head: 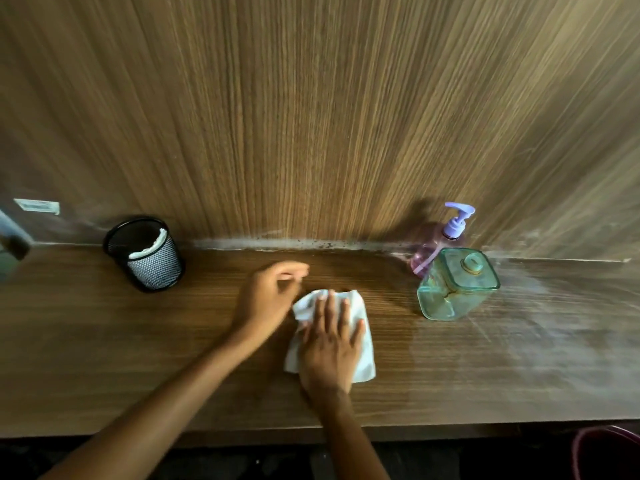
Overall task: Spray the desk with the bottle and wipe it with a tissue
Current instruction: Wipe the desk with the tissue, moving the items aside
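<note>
Right hand (330,344) spread flat on the soft, limp tissue (363,362); blurred left hand (268,299), at ten o'clock, seemingly loose, empty.

No readable text anywhere. White label strip (36,206) on the wood wall panel (311,116), far left, carries dark print, too blurred to read. Pink pump bottle (440,244) and green glass jar (457,284) show no legible label or brand. Black mesh cup (145,254): no markings visible. No numbers or signs.
</note>
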### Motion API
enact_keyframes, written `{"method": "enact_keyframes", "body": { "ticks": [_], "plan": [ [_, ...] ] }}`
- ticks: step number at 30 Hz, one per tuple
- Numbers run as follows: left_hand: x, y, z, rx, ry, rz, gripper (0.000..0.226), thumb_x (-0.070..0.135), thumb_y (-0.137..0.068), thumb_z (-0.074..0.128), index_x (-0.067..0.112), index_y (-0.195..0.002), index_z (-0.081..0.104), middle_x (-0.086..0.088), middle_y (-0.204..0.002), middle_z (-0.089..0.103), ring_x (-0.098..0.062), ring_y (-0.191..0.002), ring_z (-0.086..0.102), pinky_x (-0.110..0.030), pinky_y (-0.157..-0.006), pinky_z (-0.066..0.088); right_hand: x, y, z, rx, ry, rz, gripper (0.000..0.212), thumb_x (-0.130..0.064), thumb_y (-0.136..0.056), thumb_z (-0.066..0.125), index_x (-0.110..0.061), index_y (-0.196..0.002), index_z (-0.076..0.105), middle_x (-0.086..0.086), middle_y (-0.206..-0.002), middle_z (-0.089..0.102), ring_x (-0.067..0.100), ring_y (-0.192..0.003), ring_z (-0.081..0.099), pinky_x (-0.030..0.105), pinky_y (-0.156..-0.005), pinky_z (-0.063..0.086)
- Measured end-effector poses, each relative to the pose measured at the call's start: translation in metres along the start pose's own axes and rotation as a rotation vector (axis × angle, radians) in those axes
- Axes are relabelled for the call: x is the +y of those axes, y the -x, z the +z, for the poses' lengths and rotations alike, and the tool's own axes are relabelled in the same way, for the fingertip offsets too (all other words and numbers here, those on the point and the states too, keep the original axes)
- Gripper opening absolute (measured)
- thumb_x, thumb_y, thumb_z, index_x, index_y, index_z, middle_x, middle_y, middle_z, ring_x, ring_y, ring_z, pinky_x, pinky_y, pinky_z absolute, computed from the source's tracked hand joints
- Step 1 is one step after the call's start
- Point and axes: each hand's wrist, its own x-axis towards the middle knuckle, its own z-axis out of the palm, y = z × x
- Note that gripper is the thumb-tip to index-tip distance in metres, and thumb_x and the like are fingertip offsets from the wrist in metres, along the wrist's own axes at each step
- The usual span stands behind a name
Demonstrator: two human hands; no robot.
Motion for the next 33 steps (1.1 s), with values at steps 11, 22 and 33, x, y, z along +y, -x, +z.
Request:
{"method": "enact_keyframes", "body": {
  "ticks": [11, 22, 33],
  "plan": [
    [-0.066, 0.021, -0.152, 0.776, -0.116, -0.330, 0.069, 0.001, -0.071, 0.073, 0.008, -0.132, 0.039, -0.016, -0.133, 0.041, -0.028, -0.123, 0.040, -0.026, -0.099, 0.037, -0.070, -0.063, 0.006, -0.307, 0.037, -0.092, 0.058, -0.038, -0.099, 0.019, -0.018, -0.149, -0.001, 0.000, -0.159, -0.006, 0.028, -0.146, -0.007, 0.053, -0.114, -0.006],
    [-0.117, -0.010, -0.163, 0.472, -0.014, -0.470, 0.126, 0.059, -0.025, 0.080, 0.034, -0.137, 0.027, 0.000, -0.141, 0.045, -0.024, -0.130, 0.042, -0.050, -0.108, 0.036, -0.048, 0.054, 0.016, -0.144, 0.128, -0.494, 0.057, -0.043, -0.099, 0.014, -0.014, -0.142, 0.037, 0.002, -0.148, 0.039, 0.018, -0.143, 0.014, 0.045, -0.110, 0.015],
    [-0.125, -0.020, -0.187, 0.360, 0.028, -0.315, 0.101, 0.020, -0.061, 0.086, 0.021, -0.142, 0.027, -0.002, -0.142, 0.044, -0.018, -0.131, 0.041, -0.031, -0.108, 0.033, -0.105, -0.021, 0.022, -0.344, 0.088, -0.250, 0.084, -0.059, -0.069, -0.014, -0.032, -0.148, -0.005, -0.004, -0.159, -0.009, 0.025, -0.146, -0.010, 0.060, -0.111, -0.006]
  ]
}}
